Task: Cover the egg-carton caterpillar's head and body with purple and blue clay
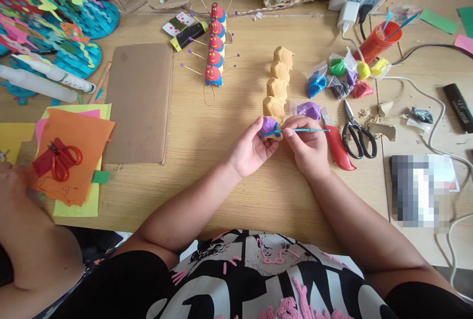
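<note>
On the wood-grained bench, the bumpy cardboard strip runs lengthwise away from the person, its purple-clay end nearest, pinched by the left hand; the right hand grips a slim blue tool.

I work at a light wood-grain table with seams at its right side. Flat on its left section lies a brown cardboard sheet. Right section — a red utility knife beside black-handled scissors, plus a black marker.
</note>
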A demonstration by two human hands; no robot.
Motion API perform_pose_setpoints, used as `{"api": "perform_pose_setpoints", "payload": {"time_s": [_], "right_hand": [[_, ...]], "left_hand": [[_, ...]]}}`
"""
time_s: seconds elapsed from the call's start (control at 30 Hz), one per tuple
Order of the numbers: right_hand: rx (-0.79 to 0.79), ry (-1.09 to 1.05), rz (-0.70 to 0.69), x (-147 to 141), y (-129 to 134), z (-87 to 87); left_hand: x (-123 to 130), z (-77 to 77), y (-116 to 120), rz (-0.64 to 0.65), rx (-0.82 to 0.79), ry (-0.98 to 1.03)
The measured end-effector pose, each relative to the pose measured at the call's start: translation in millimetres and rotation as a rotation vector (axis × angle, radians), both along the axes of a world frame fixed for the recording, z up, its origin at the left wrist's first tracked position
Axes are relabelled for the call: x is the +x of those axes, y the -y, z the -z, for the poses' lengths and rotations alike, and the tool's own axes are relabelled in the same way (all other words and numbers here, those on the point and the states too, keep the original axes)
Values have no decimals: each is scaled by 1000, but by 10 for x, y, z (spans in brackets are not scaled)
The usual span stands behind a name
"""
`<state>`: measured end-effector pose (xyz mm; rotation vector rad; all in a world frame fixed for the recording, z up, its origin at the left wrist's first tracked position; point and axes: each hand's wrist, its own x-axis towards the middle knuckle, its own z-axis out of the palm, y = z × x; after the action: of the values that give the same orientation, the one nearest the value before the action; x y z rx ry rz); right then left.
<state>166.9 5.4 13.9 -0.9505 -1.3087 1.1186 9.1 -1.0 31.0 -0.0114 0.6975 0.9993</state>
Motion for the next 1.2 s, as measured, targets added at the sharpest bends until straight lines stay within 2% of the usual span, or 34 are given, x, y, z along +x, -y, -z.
{"api": "perform_pose_setpoints", "payload": {"time_s": [0.53,0.8,1.07,1.2], "right_hand": [[-27,5,77,-34,19,20],[-71,-15,53,-31,0,-7],[-54,-126,10,1,-44,127],[-68,-136,15,-12,-46,116]], "left_hand": [[9,-25,4,14,-3,-21],[11,-26,1,25,18,-21],[4,-15,-2,15,-8,-16],[1,-13,-5,18,-1,-14]]}}
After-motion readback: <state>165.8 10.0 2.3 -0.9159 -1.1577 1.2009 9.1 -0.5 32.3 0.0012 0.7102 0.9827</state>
